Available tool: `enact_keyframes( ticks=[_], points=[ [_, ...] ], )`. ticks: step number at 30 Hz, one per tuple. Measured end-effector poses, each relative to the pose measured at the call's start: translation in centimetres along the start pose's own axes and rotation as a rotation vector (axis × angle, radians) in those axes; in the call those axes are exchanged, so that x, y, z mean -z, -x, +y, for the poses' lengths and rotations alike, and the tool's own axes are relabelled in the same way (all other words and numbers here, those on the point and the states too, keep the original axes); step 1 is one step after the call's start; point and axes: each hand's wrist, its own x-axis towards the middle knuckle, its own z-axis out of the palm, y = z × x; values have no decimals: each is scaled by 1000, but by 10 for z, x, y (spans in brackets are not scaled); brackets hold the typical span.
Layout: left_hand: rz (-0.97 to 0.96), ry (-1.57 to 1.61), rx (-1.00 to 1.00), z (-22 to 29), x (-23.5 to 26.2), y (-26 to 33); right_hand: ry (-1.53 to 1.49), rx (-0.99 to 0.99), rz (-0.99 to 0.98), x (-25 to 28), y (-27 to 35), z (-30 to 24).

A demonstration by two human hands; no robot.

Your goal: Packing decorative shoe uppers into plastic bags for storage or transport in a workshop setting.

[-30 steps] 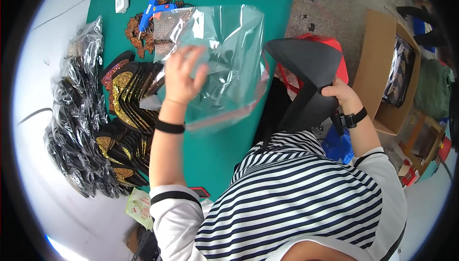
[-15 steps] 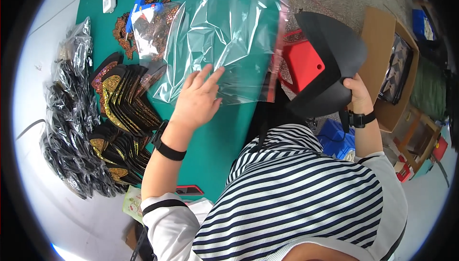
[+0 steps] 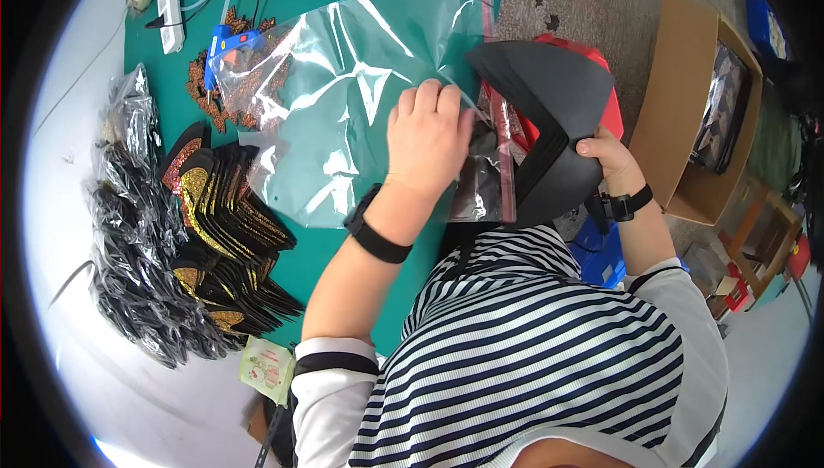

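My right hand [image 3: 609, 155] grips a stack of black V-shaped sheets [image 3: 562, 82] by its inner bend, thumb on top. The stack's left tips overlap the open-looking end of a large clear plastic bag [image 3: 343, 48], which lies flat on the green table and has a pinkish strip along that end. My left hand [image 3: 427, 138] is on the bag near this strip, its fingers curled down onto the film; the fingertips are partly hidden. Behind the black stack shows a red plastic stool [image 3: 611, 116], mostly covered.
On the left lie glittery gold-and-black V-shaped pieces [image 3: 227, 211] in stacks, beside a heap of plastic-wrapped black items [image 3: 142, 253]. A blue glue gun [image 3: 219, 48] and a white power strip [image 3: 170, 13] are at the far left. An opened cardboard box [image 3: 678, 99] stands right.
My left hand has moved right across the bag, its spread fingers now curled near the strip. My right hand has brought the black stack leftward, over the bag's end.
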Motion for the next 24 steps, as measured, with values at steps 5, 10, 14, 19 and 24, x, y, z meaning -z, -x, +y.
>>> enact_keyframes(
  ticks=[5, 10, 14, 19, 24],
  points=[
    [-40, -123, 267, 13, -12, -18, -132, -61, -7, 10, -3, 6],
    [-26, -50, 299, 0, -21, -15, -99, -54, 39, 5, -3, 4],
    [-27, -10, 335, 0, -19, -16, -74, -47, 10, 6, -4, 5],
    [-31, -67, 359, 18, -15, -30, -51, -71, 26, 8, 3, 1],
    [-89, -80, 346, 15, -19, -41, -153, -18, 65, 13, 7, -4]
  ],
)
